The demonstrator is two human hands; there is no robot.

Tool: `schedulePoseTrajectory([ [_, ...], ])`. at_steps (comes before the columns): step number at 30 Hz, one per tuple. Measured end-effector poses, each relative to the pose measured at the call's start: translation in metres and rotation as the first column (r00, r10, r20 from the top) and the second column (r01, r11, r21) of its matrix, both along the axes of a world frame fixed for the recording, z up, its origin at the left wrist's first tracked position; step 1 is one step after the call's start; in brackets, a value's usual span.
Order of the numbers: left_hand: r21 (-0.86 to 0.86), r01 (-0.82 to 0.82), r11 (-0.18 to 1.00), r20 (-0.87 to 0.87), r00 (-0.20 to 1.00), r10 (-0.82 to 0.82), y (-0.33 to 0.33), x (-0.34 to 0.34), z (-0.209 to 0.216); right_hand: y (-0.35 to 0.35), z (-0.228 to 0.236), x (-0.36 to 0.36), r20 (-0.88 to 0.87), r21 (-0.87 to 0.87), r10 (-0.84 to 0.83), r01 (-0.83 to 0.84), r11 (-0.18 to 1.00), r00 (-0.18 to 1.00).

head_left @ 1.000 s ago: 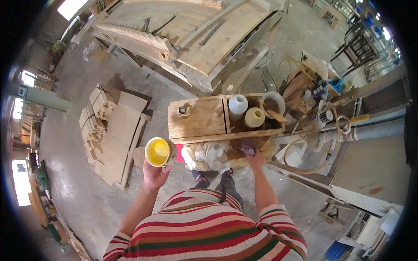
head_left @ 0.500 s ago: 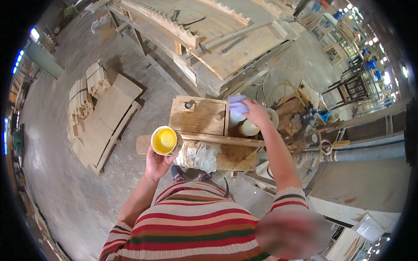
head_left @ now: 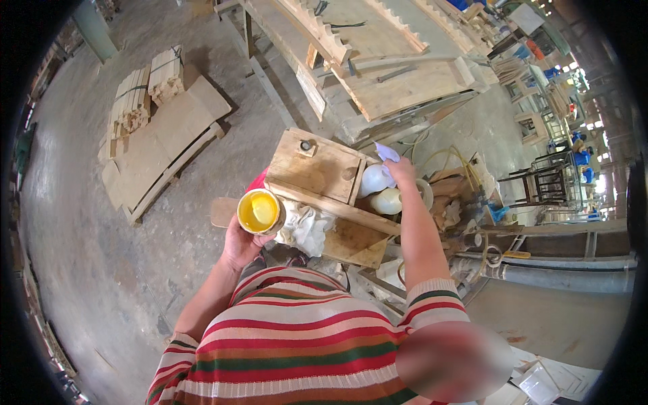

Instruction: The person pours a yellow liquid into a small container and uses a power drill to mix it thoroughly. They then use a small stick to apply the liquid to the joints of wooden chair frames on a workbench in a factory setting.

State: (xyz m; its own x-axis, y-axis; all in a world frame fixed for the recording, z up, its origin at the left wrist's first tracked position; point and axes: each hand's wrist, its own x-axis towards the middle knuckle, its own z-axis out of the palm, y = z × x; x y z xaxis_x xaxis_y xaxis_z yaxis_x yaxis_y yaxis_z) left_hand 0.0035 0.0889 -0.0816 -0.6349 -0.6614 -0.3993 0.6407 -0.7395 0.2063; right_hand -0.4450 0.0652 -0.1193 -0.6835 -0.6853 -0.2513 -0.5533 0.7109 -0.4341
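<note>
My left hand is wrapped round a tub with a yellow inside, its open mouth facing up. A pale purple cloth is gripped in my right hand, out past the right end of a wooden box. Just beside that hand are two rounded containers, one bluish white and one cream. The box has a flat board top with a small block and a dark round piece on it. Crumpled white cloth lies at its near side, close to the tub.
Beyond the box stands a large wooden workbench with scalloped strips. Bundled wood strips rest on a board-covered pallet at left. A metal pipe and yellow hose are at right.
The view has turned and shifted slightly. My right hand has moved a little beside the rounded containers, and the purple cloth now sticks up from it. My left hand still holds the tub.
</note>
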Motion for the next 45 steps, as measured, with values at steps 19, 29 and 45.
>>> schedulePoseTrajectory([
  [19,-0.056,0.079,0.995,0.044,0.996,-0.077,0.013,-0.039,0.002,0.1,0.05,0.019,-0.343,0.312,0.63,-0.548,0.776,0.697],
  [29,-0.036,0.184,0.982,0.006,0.983,-0.184,0.03,-0.043,-0.004,0.08,0.034,0.045,-0.16,0.086,-0.004,0.018,0.996,0.987],
  [45,-0.222,0.4,0.889,0.299,0.896,-0.328,0.016,-0.004,0.016,0.197,-0.021,0.162,0.536,-0.563,-0.306,0.603,0.565,0.787],
])
